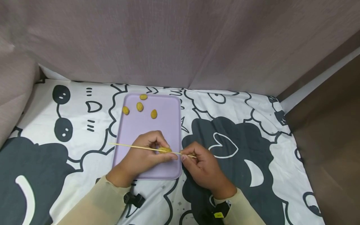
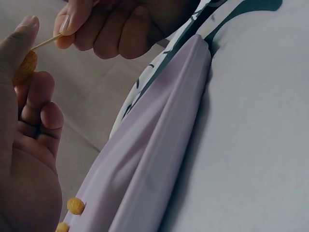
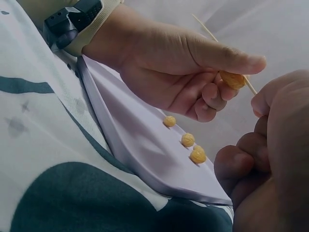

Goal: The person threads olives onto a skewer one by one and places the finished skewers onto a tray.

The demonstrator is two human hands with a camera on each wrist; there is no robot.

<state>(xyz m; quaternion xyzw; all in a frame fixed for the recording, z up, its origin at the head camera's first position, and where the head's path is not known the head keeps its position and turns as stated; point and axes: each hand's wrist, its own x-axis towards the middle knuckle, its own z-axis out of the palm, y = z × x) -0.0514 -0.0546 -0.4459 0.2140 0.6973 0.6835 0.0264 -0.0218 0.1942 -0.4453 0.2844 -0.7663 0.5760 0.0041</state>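
My left hand point(image 1: 143, 153) is above the lilac tray point(image 1: 166, 125), pinching a small oval yellow-brown fruit point(image 1: 165, 150) between thumb and fingers. A thin wooden skewer point(image 1: 126, 145) runs along the left hand and meets the fruit; whether it pierces the fruit I cannot tell. Just right of the tray edge, my right hand point(image 1: 203, 167) pinches the skewer near its right end, thumb against index finger. Seen from the right wrist, the held fruit point(image 3: 233, 80) sits under the left thumb, with a short length of skewer between the two hands.
Several similar fruits point(image 1: 139, 106) lie apart at the tray's far end, one against its left rim. Beneath the tray spreads a white and dark grey patterned cloth point(image 1: 90, 165). A grey-brown fabric wall point(image 1: 180, 43) rises behind it, with a brown surface point(image 1: 332, 125) at the right.
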